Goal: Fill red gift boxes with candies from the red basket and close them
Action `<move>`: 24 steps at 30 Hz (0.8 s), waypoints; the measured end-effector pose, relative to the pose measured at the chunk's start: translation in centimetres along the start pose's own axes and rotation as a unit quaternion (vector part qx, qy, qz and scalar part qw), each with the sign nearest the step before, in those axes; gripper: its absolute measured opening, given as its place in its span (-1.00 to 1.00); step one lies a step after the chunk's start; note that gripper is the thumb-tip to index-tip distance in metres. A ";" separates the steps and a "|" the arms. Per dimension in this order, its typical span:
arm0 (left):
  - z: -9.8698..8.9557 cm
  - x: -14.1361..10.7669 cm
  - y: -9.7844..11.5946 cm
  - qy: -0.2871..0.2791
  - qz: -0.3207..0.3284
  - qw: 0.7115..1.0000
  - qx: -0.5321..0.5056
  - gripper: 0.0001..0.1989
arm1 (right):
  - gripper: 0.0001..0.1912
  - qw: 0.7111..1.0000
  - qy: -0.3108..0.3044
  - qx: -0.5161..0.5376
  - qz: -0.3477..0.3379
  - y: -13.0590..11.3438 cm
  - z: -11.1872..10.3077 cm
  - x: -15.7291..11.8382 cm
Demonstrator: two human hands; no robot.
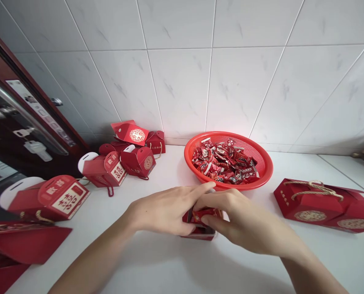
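A small red box (200,236) stands on the white counter in front of me, its top uncovered and partly hidden by my hands. My left hand (165,210) grips it from the left, thumb at the near side and fingers along the far side. In my right hand (240,216), thumb and fingers close on a red-wrapped candy (208,213) at the box's opening. Just beyond, a red perforated plastic basket (266,173) holds many wrapped candies (224,161) in red wrappers.
Several red gift boxes with gold prints stand at the left, among them a handled box (62,200). Two red boxes (310,204) with rope handles sit at the right. Behind is a tiled wall (182,90); a dark door (22,114) with keys is at far left.
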State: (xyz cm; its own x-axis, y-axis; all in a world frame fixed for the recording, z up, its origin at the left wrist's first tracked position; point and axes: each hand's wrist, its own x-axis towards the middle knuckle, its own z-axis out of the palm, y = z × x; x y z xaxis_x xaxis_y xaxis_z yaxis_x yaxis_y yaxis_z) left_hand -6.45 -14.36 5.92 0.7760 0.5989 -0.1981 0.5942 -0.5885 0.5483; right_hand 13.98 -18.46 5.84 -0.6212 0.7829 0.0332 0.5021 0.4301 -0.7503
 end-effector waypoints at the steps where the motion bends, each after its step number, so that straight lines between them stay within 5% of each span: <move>1: 0.0 -0.1 -0.2 -0.004 0.002 1.000 0.003 -0.14 | -0.76 0.999 0.010 -0.046 0.017 0.1 0.5 0.2; 5: -0.1 -0.3 -0.6 -0.023 0.016 1.000 -0.004 0.07 | -0.79 0.991 0.045 -0.112 0.064 0.6 1.6 0.8; 11: -0.2 -0.5 -0.8 -0.037 0.012 0.999 0.011 0.20 | -0.72 0.999 -0.015 -0.040 0.032 0.6 0.3 0.5; 19: -0.4 -0.5 -1.2 -0.043 0.053 0.998 0.015 0.03 | -0.70 0.984 -0.101 -0.138 0.048 1.1 -3.2 -1.9; 24: -0.6 -0.1 -0.9 -0.004 0.044 0.999 0.005 -0.11 | -0.72 0.989 -0.047 -0.140 0.018 1.7 -4.1 -2.4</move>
State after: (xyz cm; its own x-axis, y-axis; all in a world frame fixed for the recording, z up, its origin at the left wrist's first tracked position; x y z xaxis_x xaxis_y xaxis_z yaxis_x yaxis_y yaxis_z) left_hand -7.23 -13.54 5.93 0.8267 0.5402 -0.1572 0.5261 -0.6433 0.5562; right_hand 18.81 -17.76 7.18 -0.6473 0.7598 -0.0614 0.6629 0.5213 -0.5375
